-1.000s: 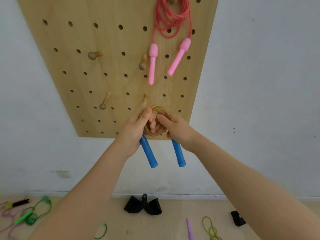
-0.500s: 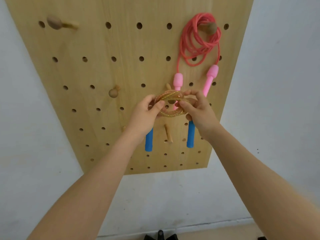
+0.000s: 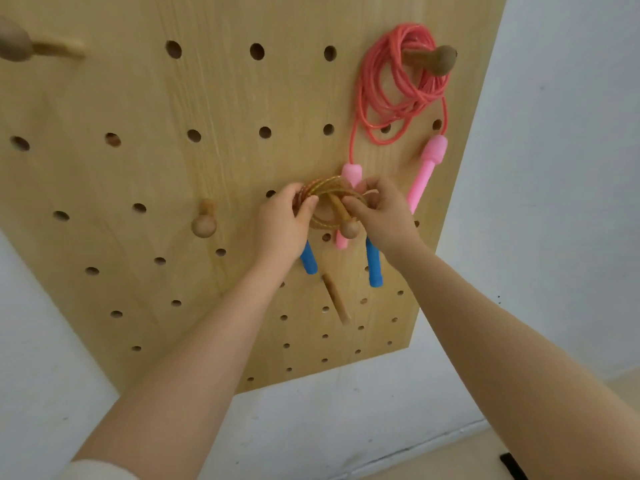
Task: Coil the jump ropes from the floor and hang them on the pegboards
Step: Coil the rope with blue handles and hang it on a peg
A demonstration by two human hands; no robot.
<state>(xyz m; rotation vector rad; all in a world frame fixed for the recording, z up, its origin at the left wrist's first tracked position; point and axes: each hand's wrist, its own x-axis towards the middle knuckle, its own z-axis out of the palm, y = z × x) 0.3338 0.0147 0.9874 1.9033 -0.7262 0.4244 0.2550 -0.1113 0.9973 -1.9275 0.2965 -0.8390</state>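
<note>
While the pegboard (image 3: 207,168) is filling most of the view against the white wall (image 3: 571,168), it is already carrying one finished piece of the job: the pink jump rope (image 3: 398,95) is hanging in loose coils from the peg (image 3: 440,58) near the board's upper right corner, with its two pink handles (image 3: 427,171) dangling below the coils toward the right edge. A second rope, the tan jump rope (image 3: 329,202), is being worked onto the board just now, so by my reading this rope is coiled and is at the hanging step, not yet released. Its small coil is sitting around the knobbed peg (image 3: 343,220) toward the lower right part of the board, with the peg's stem passing through the ring and the knob showing in front of it. The left hand (image 3: 282,223) is pinching the left side of the coil between thumb and fingers, and the right hand (image 3: 381,216) is pinching the right side in the same way, both hands curled on the rope. The rope's blue handles (image 3: 374,266) are hanging down beneath the hands, one below each wrist, close against the board. Other pegs, such as the round-headed one (image 3: 204,221) to the left, are standing bare, and whether more ropes are waiting on the floor cannot be told from this view.
</note>
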